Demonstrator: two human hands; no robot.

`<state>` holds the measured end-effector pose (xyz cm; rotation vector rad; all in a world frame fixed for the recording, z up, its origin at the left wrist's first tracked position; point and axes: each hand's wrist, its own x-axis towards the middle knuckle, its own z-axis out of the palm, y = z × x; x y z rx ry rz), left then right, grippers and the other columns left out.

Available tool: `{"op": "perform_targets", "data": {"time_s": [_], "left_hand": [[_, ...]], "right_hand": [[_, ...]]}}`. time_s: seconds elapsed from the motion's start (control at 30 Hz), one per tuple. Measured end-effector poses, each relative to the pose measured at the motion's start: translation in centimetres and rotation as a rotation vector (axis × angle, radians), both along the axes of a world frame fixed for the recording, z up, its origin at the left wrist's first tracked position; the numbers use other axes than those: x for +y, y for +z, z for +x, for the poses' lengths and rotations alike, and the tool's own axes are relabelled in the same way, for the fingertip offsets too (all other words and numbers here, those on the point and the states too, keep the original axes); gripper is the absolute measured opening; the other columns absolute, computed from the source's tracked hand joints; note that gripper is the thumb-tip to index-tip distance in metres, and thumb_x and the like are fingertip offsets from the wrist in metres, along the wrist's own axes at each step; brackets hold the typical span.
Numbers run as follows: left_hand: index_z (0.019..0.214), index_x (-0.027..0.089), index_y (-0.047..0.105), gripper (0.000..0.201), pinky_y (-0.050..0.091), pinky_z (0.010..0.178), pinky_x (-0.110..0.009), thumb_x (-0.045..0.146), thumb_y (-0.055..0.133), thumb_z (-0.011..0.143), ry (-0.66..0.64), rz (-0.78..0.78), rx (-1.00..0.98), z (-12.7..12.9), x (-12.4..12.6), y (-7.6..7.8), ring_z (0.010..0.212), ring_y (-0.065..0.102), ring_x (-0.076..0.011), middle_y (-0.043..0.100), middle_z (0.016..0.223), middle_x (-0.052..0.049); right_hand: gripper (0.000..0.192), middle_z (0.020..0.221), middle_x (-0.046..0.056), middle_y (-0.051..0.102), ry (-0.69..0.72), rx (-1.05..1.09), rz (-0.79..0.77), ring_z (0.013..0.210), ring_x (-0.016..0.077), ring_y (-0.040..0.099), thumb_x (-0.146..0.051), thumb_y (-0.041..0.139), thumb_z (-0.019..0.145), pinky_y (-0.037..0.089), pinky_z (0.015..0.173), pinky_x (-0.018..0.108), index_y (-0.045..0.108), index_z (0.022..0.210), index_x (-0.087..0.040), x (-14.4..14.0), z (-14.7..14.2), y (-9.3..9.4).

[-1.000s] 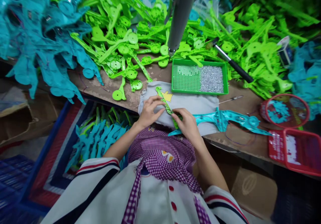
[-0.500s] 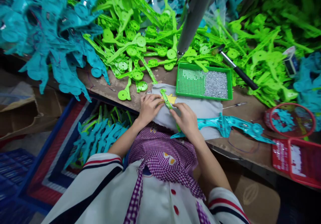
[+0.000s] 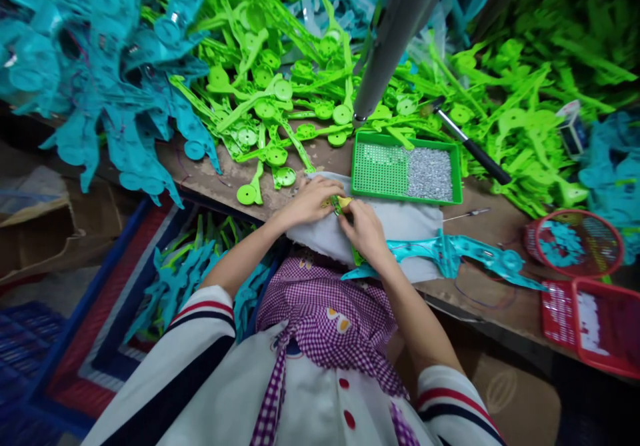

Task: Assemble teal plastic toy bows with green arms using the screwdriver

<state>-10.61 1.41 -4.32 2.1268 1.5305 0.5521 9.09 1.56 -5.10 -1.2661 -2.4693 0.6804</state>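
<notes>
My left hand (image 3: 314, 201) lies over the upper end of a lime-green plastic part (image 3: 337, 205), its fingers closed round it. My right hand (image 3: 366, 231) pinches the same part from the other side, hiding most of its lower length. Both hands rest over a grey cloth (image 3: 323, 238) at the table's front edge. A teal plastic bow-shaped piece (image 3: 450, 249) lies right of my right hand, partly under that wrist. Just beyond the hands sits a green basket (image 3: 380, 193) holding many small silvery metal pieces (image 3: 431, 171).
Piles of green parts (image 3: 280, 89) and teal pieces (image 3: 115, 86) cover the back and left. A grey tool shaft (image 3: 395, 39) hangs from above. A hammer (image 3: 473, 143), a thin screwdriver (image 3: 467, 215) and red baskets (image 3: 560, 316) are to the right. A crate (image 3: 115, 339) stands lower left.
My left hand has moved slightly up and over the green part's upper end, covering more of it. My right hand stays close, fingers more curled in toward the part.
</notes>
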Motion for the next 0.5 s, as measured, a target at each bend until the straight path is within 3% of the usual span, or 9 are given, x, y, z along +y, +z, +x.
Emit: {"op": "perform_targets", "data": {"time_s": [0.13, 0.23, 0.37, 0.5], "left_hand": [[0.091, 0.027, 0.079, 0.023, 0.044, 0.093, -0.038, 0.015, 0.074, 0.072, -0.148, -0.124, 0.015, -0.6, 3.4, 0.3, 0.103, 0.065, -0.0248, 0.075, 0.105, 0.000], [0.087, 0.026, 0.081, 0.024, 0.048, 0.081, -0.031, 0.015, 0.075, 0.067, -0.209, -0.184, 0.034, -0.8, 5.2, 0.6, 0.090, 0.068, -0.0211, 0.076, 0.099, 0.000], [0.091, 0.025, 0.082, 0.026, 0.049, 0.082, -0.029, 0.016, 0.072, 0.068, -0.261, -0.207, 0.031, -0.8, 5.8, 0.5, 0.090, 0.067, -0.0204, 0.075, 0.101, -0.001], [0.093, 0.026, 0.080, 0.025, 0.047, 0.093, -0.037, 0.019, 0.070, 0.071, -0.200, -0.198, 0.075, -0.8, 5.1, 0.0, 0.099, 0.064, -0.0244, 0.074, 0.106, -0.003]], "right_hand": [[0.009, 0.090, 0.008, 0.062, 0.009, 0.018, 0.021, 0.087, 0.0259, 0.053, -0.025, 0.047, 0.093, 0.042, 0.077, 0.039, 0.054, 0.088, -0.024, 0.2, 0.0, -0.2], [0.008, 0.089, 0.007, 0.061, 0.003, 0.028, 0.006, 0.086, 0.0249, 0.053, -0.025, 0.047, 0.093, 0.042, 0.077, 0.038, 0.051, 0.086, -0.024, 0.3, 0.1, -0.2], [0.007, 0.090, 0.007, 0.061, -0.001, 0.062, -0.013, 0.087, 0.0244, 0.053, -0.026, 0.048, 0.092, 0.043, 0.078, 0.037, 0.052, 0.087, -0.024, 0.3, 0.0, -0.5], [0.010, 0.092, 0.008, 0.063, -0.017, 0.104, -0.066, 0.089, 0.0243, 0.055, -0.029, 0.049, 0.093, 0.045, 0.081, 0.039, 0.055, 0.088, -0.023, 0.4, 0.1, -0.2]]}}
